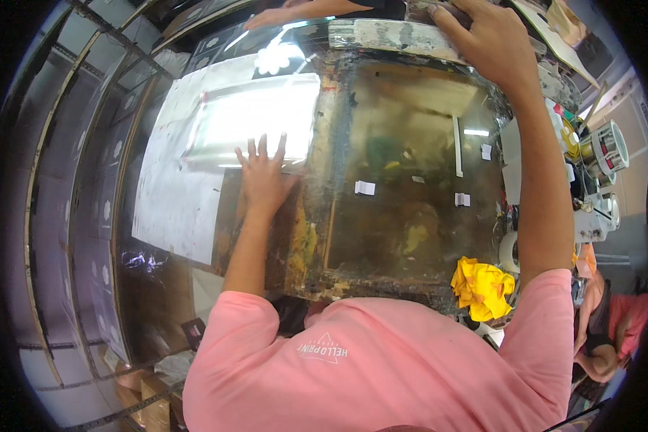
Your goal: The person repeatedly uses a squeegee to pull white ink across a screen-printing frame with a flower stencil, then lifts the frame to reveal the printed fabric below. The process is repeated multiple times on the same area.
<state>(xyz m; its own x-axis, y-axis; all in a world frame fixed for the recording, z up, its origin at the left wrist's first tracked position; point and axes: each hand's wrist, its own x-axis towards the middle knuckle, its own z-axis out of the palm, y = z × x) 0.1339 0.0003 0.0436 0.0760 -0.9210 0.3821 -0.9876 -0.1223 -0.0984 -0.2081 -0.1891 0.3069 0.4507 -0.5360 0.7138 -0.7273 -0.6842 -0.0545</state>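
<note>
My left hand (264, 180) lies with its fingers spread over the near edge of a shiny, clear sheet or stack (255, 119), bright with glare. Under that is a large white paper (162, 169). At the far side, my right hand (488, 43) reaches past a worn grey-white bar (396, 36). Its thumb rests by a brown block-like piece, and the fingers curl out of the picture, so what they hold is hidden. Between my hands lies a framed, glossy brown screen-like panel (403, 223), with small white slips (365, 188) and a thin white strip (459, 147) on it.
A crumpled yellow cloth or paper (482, 288) sits at the near right corner. Tubs and cans (605, 151) crowd the right side. Metal racks (79, 194) holding sheets with pale flower shapes stand at left. Another person's arm (302, 12) reaches in at the far side; more people are at right.
</note>
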